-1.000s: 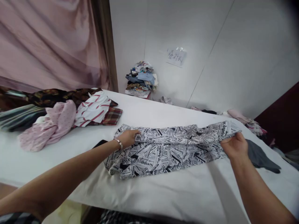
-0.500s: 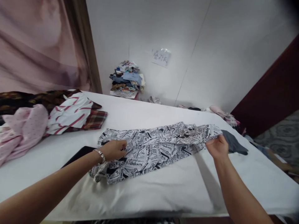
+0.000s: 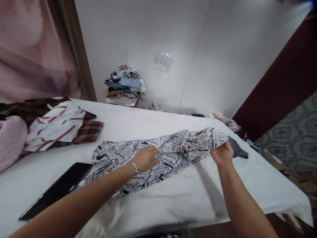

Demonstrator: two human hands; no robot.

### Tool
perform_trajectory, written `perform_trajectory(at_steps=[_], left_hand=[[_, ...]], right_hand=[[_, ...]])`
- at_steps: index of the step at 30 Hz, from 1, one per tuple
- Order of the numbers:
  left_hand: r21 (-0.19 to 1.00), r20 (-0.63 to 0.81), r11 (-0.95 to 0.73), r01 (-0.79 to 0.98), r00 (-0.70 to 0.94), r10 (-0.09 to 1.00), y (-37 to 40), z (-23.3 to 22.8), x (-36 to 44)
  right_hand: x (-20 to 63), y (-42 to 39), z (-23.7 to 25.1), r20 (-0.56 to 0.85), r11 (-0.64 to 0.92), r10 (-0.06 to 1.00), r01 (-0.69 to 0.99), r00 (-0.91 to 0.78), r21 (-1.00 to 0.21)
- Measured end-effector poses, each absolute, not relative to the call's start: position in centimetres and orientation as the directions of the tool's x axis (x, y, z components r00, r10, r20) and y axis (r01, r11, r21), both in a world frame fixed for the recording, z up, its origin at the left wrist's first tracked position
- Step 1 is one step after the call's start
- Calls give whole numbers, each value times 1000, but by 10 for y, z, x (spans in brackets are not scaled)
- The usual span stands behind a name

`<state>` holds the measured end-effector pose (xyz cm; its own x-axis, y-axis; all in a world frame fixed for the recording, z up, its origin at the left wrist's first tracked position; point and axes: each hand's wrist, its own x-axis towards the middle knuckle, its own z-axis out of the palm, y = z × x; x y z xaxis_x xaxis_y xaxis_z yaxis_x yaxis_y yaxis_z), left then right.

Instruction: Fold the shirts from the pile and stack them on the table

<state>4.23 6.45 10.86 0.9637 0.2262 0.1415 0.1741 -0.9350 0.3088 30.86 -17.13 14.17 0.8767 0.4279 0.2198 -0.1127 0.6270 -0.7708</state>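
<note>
A black-and-white newspaper-print shirt (image 3: 170, 162) lies lengthwise across the white table, with rumpled cloth towards its right end. My right hand (image 3: 223, 152) pinches the shirt's right end and holds that edge slightly up. Over the middle of the shirt is my left hand (image 3: 147, 159), palm down, a bracelet on its wrist. Its fingers are slightly bent and apart, with no cloth visibly gripped; whether they press on the fabric I cannot tell. A black flat tablet-like object (image 3: 58, 190) lies beside my left forearm, which partly covers it and the shirt's near-left part.
At the left of the white table (image 3: 119, 115) lie a red-striped white garment (image 3: 58, 124), a plaid garment (image 3: 90, 131) and a pink one (image 3: 12, 142). Dark grey cloth (image 3: 237, 148) sits beyond my right hand. Against the wall stands a clothes pile (image 3: 126, 84) below a paper sign (image 3: 162, 62).
My left hand has moved right along the shirt, its fingers less curled. My right hand still holds the right end, now raised and turned a little. The view has shifted right, baring more of the black object.
</note>
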Motion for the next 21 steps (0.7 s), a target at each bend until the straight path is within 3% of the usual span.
perform_trajectory(at_steps=[7, 15, 21], left_hand=[[190, 53, -951, 242, 965, 256, 40, 103, 125], [167, 42, -967, 193, 978, 203, 32, 87, 127], [161, 65, -954, 253, 962, 266, 31, 89, 136]], right_hand=[[304, -179, 138, 89, 719, 419, -270, 904, -641], [304, -186, 140, -11, 746, 409, -342, 912, -572], [301, -183, 141, -17, 749, 422, -359, 906, -557]])
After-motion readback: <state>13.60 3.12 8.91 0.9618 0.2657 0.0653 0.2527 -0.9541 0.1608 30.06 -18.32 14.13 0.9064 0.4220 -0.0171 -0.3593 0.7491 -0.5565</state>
